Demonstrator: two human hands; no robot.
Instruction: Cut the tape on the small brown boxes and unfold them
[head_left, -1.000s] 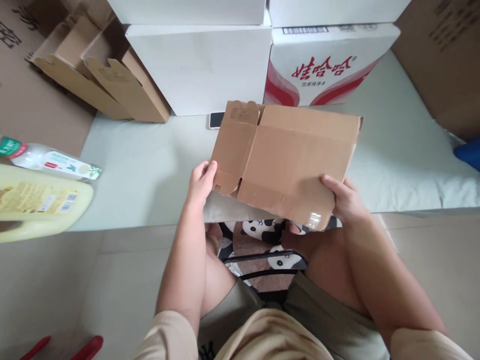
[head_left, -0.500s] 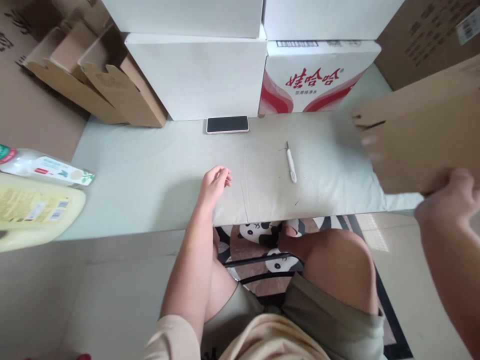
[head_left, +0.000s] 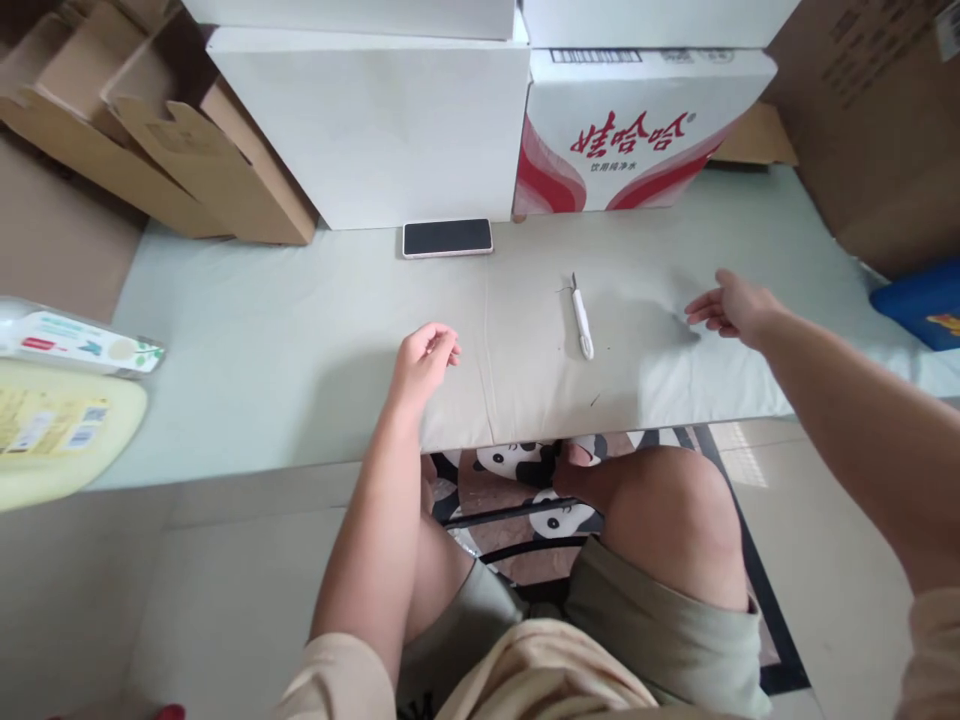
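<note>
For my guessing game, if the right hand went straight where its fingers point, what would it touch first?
Probably the white-handled tool, though the right hand might pass above it.

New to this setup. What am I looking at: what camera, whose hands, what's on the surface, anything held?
There's no machine here. One camera, worn on a seated person's head, takes every picture, looking forward and down. The bare hands are the wearer's: the left hand is loosely curled, the right hand spread out farther right. I see nothing held in either.

Between them, on the pale cloth, lies a slim white-handled tool. A phone lies farther back, before the stacked white boxes. To the left are brown cartons, a clear bottle and a yellow jug.
</note>
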